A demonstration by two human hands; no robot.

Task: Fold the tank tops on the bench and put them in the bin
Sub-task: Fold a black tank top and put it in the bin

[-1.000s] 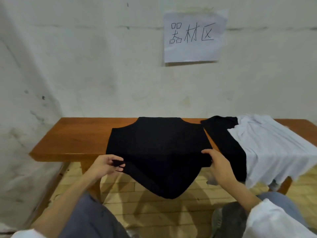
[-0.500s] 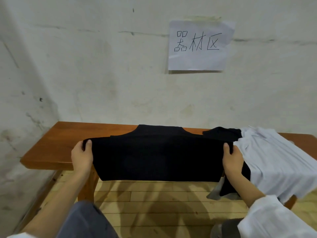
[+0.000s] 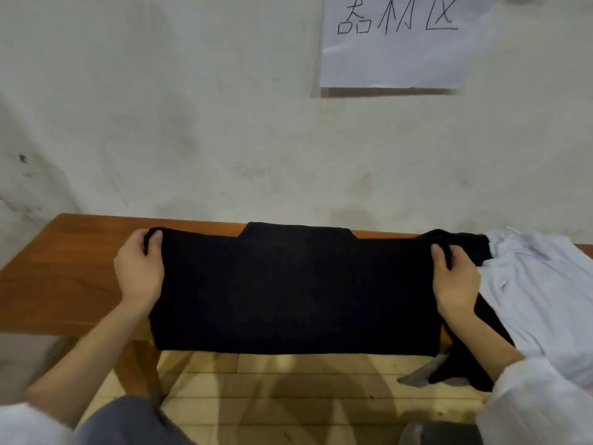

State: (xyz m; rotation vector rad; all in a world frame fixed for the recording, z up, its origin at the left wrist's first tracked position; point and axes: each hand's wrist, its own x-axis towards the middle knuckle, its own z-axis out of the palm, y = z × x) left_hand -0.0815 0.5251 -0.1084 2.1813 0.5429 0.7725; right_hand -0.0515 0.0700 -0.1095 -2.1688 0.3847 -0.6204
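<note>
Black tank top (image 3: 295,284) looks soft and limp across the tabletop (image 3: 64,271); left hand (image 3: 139,271) and right hand (image 3: 454,277) pinch its side corners, sensibly.

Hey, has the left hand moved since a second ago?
Yes. The left hand, pinching the black top, went from in front of the bench to over its surface, toward the wall.

paper sign (image 3: 394,56): the top edge is cutting through its writing.
bench (image 3: 64,271): the black tank top (image 3: 295,284) is covering its middle.
second black top (image 3: 462,245): the white top (image 3: 539,284) is hiding part of it.
white top: running off the right edge.
</note>
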